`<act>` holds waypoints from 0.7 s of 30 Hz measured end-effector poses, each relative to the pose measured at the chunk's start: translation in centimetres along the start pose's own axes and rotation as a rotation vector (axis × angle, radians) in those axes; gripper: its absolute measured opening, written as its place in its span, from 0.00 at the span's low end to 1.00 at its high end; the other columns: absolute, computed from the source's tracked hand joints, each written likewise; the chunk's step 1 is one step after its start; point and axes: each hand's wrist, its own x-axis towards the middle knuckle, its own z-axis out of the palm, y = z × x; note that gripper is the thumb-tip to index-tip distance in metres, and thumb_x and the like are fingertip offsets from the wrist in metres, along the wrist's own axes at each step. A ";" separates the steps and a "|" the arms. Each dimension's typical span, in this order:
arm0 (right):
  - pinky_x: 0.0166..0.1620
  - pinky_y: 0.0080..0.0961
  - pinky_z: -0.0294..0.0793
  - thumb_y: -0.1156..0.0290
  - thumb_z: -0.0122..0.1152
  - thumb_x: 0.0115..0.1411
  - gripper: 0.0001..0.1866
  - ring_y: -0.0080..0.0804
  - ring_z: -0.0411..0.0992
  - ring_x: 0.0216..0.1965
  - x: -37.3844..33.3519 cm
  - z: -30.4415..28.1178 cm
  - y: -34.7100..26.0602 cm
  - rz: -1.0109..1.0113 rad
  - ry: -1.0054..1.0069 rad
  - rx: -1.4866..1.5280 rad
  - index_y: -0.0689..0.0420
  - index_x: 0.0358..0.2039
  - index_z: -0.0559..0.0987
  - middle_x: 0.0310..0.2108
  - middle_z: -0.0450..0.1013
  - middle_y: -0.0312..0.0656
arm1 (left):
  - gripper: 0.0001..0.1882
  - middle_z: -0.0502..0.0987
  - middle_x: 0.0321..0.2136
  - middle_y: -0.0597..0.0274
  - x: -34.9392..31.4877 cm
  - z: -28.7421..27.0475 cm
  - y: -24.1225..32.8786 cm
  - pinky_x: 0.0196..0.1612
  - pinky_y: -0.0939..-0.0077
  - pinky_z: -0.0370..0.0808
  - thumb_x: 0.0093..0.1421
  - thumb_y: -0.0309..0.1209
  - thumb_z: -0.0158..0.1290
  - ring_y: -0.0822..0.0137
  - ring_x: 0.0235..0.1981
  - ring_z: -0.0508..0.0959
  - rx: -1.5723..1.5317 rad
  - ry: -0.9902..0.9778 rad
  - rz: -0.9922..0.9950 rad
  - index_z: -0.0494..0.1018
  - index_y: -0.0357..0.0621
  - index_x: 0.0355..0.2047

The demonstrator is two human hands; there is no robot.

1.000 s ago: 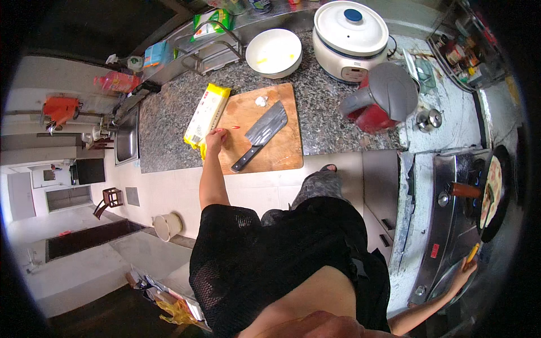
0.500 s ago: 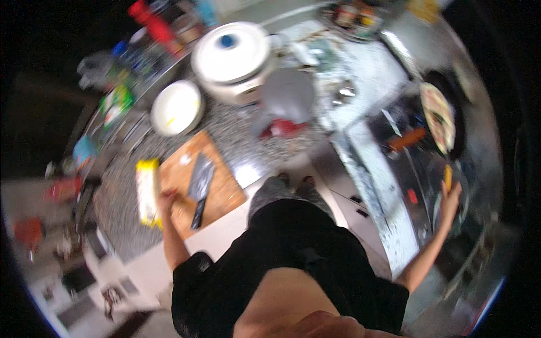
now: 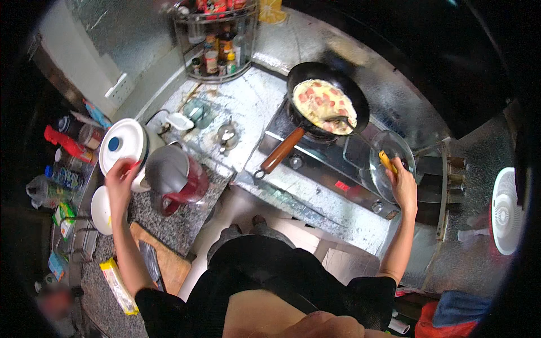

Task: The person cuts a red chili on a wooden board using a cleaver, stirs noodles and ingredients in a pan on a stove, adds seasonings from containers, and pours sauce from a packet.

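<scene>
Speckled grey stone tabletop (image 3: 180, 228) now carries the left hand (image 3: 119, 176) – moved off the wooden chopping board (image 3: 169, 262) – fingers curled on the white round rice cooker's (image 3: 125, 147) edge, while the right hand (image 3: 403, 183), grip clamped on a yellow-handled spatula (image 3: 386, 161), reaches into the black frying pan of egg (image 3: 327, 104).

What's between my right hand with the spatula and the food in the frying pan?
Nothing visible blocks it. The right hand holds the spatula, whose blade already rests in the frying pan; only the glass lid lies under the hand.
</scene>
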 end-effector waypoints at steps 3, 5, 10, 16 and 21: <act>0.31 0.40 0.68 0.68 0.53 0.55 0.11 0.52 0.70 0.34 -1.4 -1.6 1.6 0.081 -0.011 -0.038 0.55 0.37 0.66 0.29 0.72 0.51 | 0.04 0.73 0.26 0.67 6.4 10.7 8.3 0.32 0.85 0.69 0.51 0.19 0.51 0.78 0.28 0.71 0.097 -0.353 0.222 0.71 0.36 0.30; 0.31 0.40 0.68 0.68 0.54 0.55 0.11 0.52 0.70 0.34 -2.2 -2.4 2.6 0.067 0.049 -0.016 0.54 0.37 0.66 0.29 0.72 0.51 | 0.04 0.73 0.23 0.63 9.4 18.4 11.6 0.30 0.81 0.69 0.49 0.20 0.53 0.76 0.26 0.71 -0.008 -0.466 0.445 0.71 0.37 0.27; 0.30 0.36 0.68 0.70 0.54 0.55 0.12 0.50 0.70 0.32 -2.8 -2.7 4.4 0.105 0.114 0.028 0.55 0.39 0.66 0.30 0.71 0.50 | 0.05 0.72 0.19 0.55 13.4 35.0 16.9 0.29 0.75 0.69 0.46 0.25 0.54 0.65 0.23 0.74 0.085 -0.516 0.715 0.72 0.38 0.25; 0.30 0.33 0.68 0.72 0.53 0.55 0.12 0.50 0.71 0.30 -3.4 -2.6 5.6 0.121 0.174 0.067 0.56 0.40 0.67 0.30 0.71 0.53 | 0.14 0.76 0.30 0.51 14.7 45.7 16.7 0.41 0.65 0.71 0.41 0.29 0.58 0.54 0.35 0.75 0.123 -0.343 0.861 0.75 0.44 0.33; 0.31 0.33 0.68 0.72 0.53 0.55 0.13 0.50 0.71 0.31 -1.9 -1.3 6.1 0.129 0.131 0.099 0.55 0.42 0.67 0.31 0.71 0.53 | 0.08 0.75 0.28 0.54 11.2 39.9 19.0 0.35 0.74 0.72 0.49 0.29 0.55 0.61 0.30 0.76 0.100 -0.601 0.539 0.75 0.40 0.30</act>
